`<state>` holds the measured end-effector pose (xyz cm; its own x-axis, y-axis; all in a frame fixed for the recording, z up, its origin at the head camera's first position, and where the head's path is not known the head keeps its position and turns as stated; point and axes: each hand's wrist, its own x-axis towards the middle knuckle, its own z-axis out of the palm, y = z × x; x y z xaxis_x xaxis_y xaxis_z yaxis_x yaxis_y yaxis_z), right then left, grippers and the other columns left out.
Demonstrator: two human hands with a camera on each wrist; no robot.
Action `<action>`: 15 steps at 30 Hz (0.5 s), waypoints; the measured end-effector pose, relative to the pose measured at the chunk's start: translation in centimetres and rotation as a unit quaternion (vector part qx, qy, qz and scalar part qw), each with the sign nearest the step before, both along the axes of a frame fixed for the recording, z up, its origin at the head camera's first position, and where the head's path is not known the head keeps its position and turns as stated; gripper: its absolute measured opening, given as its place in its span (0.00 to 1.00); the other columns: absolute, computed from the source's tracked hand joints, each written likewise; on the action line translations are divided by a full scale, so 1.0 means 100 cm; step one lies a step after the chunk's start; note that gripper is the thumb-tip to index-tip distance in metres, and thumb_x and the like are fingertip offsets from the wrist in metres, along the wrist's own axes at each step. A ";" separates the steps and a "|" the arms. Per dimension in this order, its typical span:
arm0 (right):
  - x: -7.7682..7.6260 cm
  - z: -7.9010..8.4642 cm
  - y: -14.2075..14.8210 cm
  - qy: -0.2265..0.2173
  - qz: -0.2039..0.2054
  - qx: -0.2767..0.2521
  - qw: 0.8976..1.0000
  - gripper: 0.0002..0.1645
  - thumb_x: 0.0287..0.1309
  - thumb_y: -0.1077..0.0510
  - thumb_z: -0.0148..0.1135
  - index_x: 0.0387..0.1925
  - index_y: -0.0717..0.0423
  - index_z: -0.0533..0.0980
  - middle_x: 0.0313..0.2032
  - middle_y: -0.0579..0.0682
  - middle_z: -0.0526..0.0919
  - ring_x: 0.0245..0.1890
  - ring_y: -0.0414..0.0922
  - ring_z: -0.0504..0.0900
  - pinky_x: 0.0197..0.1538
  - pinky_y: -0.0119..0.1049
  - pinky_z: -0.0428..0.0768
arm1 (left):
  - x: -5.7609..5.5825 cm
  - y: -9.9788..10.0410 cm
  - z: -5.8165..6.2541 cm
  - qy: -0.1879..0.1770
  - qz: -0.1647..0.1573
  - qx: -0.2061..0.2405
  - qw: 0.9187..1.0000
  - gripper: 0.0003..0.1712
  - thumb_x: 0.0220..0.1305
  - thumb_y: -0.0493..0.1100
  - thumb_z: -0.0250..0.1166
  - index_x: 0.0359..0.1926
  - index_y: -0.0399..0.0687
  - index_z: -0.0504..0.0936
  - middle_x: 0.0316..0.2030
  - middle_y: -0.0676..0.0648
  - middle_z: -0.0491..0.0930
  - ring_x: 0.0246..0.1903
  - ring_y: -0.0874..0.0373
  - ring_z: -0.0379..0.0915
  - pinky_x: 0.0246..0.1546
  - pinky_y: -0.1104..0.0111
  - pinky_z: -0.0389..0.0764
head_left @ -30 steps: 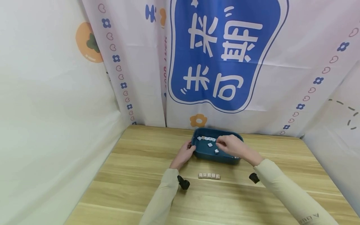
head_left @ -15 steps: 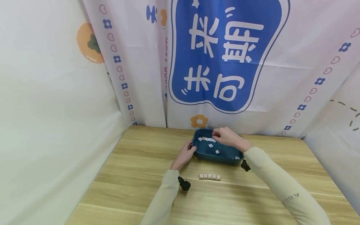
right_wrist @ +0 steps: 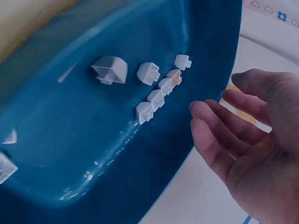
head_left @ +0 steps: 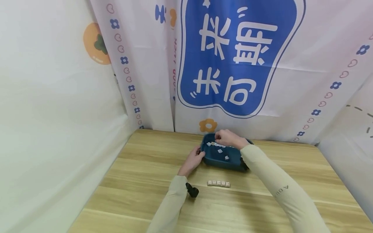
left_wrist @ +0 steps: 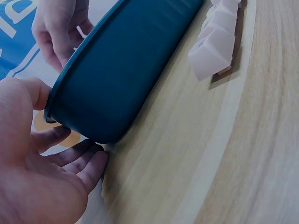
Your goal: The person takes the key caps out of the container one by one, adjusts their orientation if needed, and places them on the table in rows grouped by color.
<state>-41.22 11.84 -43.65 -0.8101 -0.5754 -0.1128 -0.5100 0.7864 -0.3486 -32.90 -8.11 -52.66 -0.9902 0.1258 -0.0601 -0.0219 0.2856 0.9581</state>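
My left hand [head_left: 192,160] holds the left end of a dark teal tray [head_left: 222,164], thumb at the rim and the other fingers outside against the wall and underside. Over the tray's far side hovers my right hand [head_left: 228,138]. In the right wrist view its fingers [right_wrist: 212,135] are loosely bent, with nothing between them. Near them in the tray lies a slanted row of white keycaps [right_wrist: 156,99] with one orange keycap [right_wrist: 174,77] among them. A larger white keycap [right_wrist: 110,70] lies apart. On the table before the tray, several pale keycaps [head_left: 219,183] stand in a straight row.
The wooden table [head_left: 140,187] reaches back to a printed curtain [head_left: 192,119] just behind the tray. White sheeting [head_left: 58,129] hangs at the left side. A black wrist camera [head_left: 192,190] sits on the left sleeve.
My right hand has moved left along the tray's far side, towards the left end of the keycap row. The left hand keeps its hold on the tray.
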 end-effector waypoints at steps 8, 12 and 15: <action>-0.018 -0.002 -0.004 -0.020 -0.018 0.044 0.999 0.12 0.66 0.58 0.57 0.43 0.57 0.83 0.35 0.50 0.83 0.33 0.44 0.78 0.41 0.37 0.80 | -0.001 0.002 0.001 0.000 -0.001 0.002 1.000 0.32 0.71 0.50 0.53 0.71 0.42 0.63 0.67 0.39 0.69 0.66 0.46 0.66 0.67 0.51 0.67; -0.023 -0.005 -0.008 -0.026 -0.010 0.066 0.997 0.12 0.65 0.58 0.58 0.45 0.57 0.83 0.40 0.52 0.84 0.35 0.45 0.80 0.45 0.41 0.82 | -0.001 0.001 0.001 -0.004 0.002 0.001 1.000 0.32 0.71 0.50 0.54 0.71 0.43 0.63 0.67 0.39 0.69 0.66 0.46 0.66 0.67 0.51 0.68; -0.026 -0.008 -0.015 -0.028 -0.004 0.080 0.996 0.14 0.64 0.57 0.59 0.47 0.58 0.83 0.44 0.53 0.85 0.38 0.45 0.81 0.48 0.42 0.83 | 0.000 0.000 0.002 -0.006 0.005 -0.003 1.000 0.33 0.71 0.51 0.54 0.71 0.43 0.63 0.68 0.40 0.68 0.67 0.46 0.65 0.67 0.51 0.67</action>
